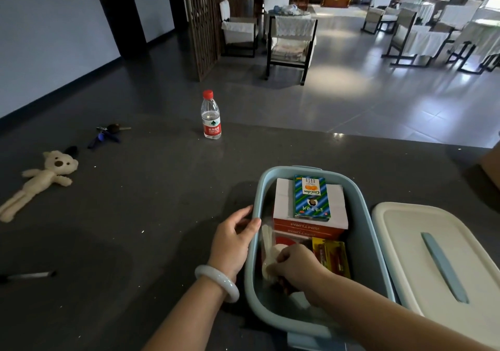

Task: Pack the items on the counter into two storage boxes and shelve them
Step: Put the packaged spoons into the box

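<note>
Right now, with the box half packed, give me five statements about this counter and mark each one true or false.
1. The water bottle stands upright on the counter with its red cap on. True.
2. The lid is closed on the storage box. False: it lies on the counter to the right of the open box.
3. The green carton lies on top of the white and orange carton inside the box. True.
4. The plush bear is already packed. False: it lies on the counter, far to the left.
5. The left hand hangs free. False: it grips the box's left rim, while the right hand is inside, holding a whitish item.
</note>
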